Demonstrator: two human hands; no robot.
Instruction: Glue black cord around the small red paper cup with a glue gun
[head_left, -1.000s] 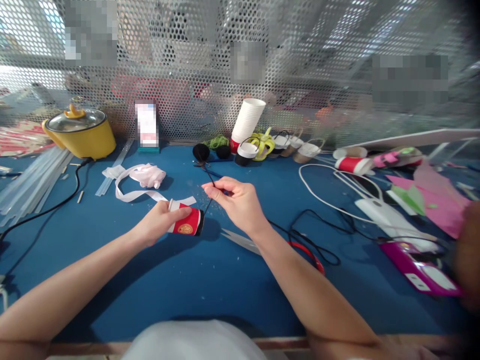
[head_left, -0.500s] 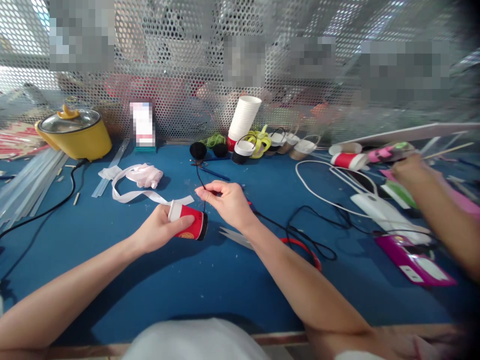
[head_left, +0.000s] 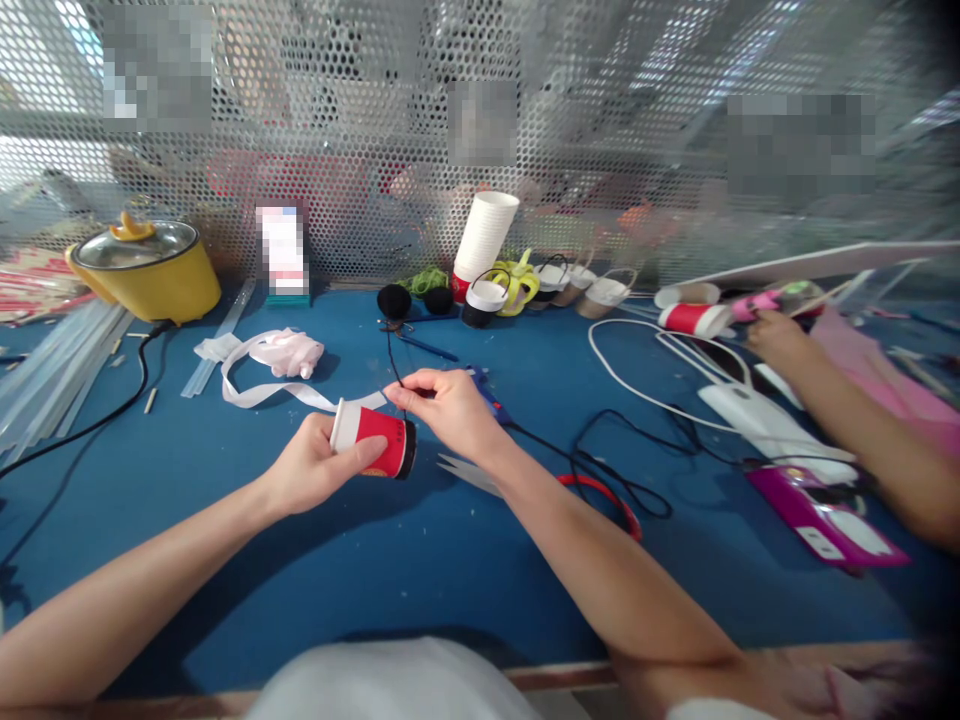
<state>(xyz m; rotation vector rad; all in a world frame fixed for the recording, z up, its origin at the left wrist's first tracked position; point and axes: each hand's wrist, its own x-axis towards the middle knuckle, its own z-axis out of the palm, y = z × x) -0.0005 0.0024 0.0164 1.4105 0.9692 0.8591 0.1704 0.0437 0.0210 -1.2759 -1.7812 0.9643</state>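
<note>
Head view: right hand [head_left: 450, 410], pinching black cord [head_left: 391, 362], has neared left hand's [head_left: 315, 462] gripped cup [head_left: 373, 438]

- We have one view, from the head, looking forward and down over the blue worktop [head_left: 450, 560].
- We sit close; our forearms enter from the bottom edge, toward the perforated screen [head_left: 360, 150].

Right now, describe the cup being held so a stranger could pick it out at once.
On the blue table, look just in front of the white ribbon, near the middle. The left hand holds a red cup on its side, and the right hand pinches a black string at its base. The other cups stand along the mesh wall.
</note>
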